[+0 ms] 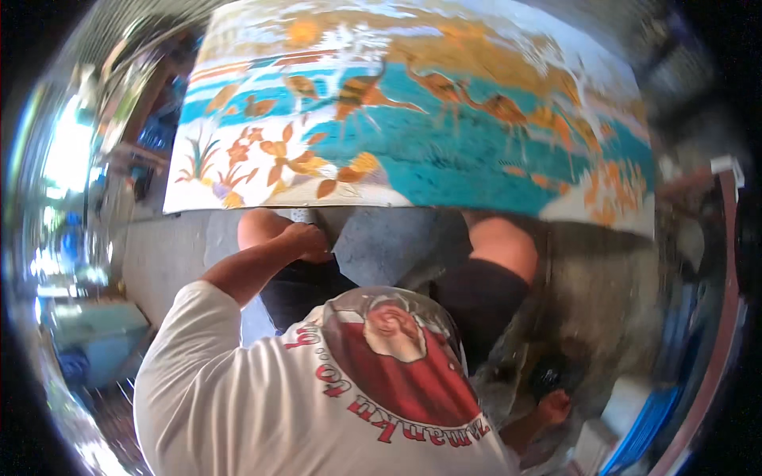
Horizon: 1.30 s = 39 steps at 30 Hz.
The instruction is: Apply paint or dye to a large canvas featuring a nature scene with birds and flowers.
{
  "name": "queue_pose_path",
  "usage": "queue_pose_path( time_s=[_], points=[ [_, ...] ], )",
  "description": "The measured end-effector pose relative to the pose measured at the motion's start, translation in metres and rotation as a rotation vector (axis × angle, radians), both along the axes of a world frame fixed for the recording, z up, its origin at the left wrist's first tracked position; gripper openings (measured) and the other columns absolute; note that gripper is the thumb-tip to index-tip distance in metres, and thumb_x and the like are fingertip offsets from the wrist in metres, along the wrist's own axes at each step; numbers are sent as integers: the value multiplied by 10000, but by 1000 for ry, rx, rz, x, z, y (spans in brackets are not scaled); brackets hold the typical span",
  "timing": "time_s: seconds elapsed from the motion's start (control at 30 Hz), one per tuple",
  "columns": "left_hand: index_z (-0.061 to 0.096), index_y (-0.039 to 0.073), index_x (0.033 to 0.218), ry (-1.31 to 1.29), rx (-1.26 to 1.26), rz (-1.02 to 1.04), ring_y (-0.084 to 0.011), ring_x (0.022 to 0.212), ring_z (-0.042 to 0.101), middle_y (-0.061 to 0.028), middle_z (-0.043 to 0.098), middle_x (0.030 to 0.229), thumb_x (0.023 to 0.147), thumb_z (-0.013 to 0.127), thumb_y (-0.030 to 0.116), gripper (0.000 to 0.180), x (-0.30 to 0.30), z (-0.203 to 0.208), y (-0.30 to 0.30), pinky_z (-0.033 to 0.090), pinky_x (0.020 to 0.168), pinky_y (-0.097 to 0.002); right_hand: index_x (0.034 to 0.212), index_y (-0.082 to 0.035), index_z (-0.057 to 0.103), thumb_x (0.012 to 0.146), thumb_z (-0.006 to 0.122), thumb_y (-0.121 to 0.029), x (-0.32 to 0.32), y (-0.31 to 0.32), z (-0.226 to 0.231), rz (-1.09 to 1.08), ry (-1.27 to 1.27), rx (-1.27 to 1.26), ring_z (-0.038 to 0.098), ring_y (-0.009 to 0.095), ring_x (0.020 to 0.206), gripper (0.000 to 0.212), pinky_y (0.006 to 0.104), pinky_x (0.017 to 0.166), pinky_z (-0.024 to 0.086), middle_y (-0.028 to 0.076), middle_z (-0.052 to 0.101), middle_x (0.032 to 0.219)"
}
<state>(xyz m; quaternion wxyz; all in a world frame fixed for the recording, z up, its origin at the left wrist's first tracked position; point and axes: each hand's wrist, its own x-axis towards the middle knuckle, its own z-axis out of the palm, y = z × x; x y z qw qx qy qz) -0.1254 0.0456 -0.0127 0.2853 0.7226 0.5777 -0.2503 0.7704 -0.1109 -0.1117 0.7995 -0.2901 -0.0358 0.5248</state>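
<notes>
A wide painted panel (444,151) with orange long-legged birds, turquoise water and white plants spans the space ahead of my knees. My left hand (307,240) lies over my left thigh, just below the panel's near edge, with its fingers curled closed. A small pale thing (302,215) shows right beside it; whether the hand holds it is hidden. Down at my right side, my right hand (554,406) is closed next to a dark round thing (548,374), apart from the panel. What its fingers hold, if anything, is too small to make out.
A pale blue-green box (99,329) stands at the left. Blue and white flat items (635,416) lean at the lower right, beside a reddish upright frame edge (729,238). Shelving (147,111) stands at the far left, and concrete floor (381,242) lies between my knees.
</notes>
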Motion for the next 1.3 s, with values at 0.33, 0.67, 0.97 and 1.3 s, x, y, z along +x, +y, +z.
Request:
queue_pose_path(
  time_s=[0.33,0.67,0.97,1.3],
  points=[
    [724,-24,918,-383,-190,138,-432,955,643,-263,686,964,908,457,681,754,34,17,52,485,892,-487,920,-60,544,993,522,-266,-188,303,211,304,-68,284,529,185,769,220,338,654,433,43,540,855],
    [364,36,1493,-144,-433,36,-417,1312,473,-235,491,1430,807,573,706,982,43,-52,81,381,1086,-500,1215,-33,614,987,555,-199,-626,512,329,866,-171,392,468,108,650,288,278,639,434,12,552,789],
    [520,65,1385,-278,-188,85,-376,1386,405,-215,480,1450,699,709,635,911,31,-2,83,310,1123,-554,1243,-69,611,982,597,-204,-921,622,279,1098,-508,317,659,186,789,295,352,707,585,87,683,996],
    [510,9,1379,-511,-299,270,-365,1292,527,-227,516,1416,721,745,505,857,26,7,89,440,1050,-471,1220,-6,625,991,574,-170,-1084,680,236,959,-1152,394,667,184,628,286,305,530,582,136,710,1017]
  ],
)
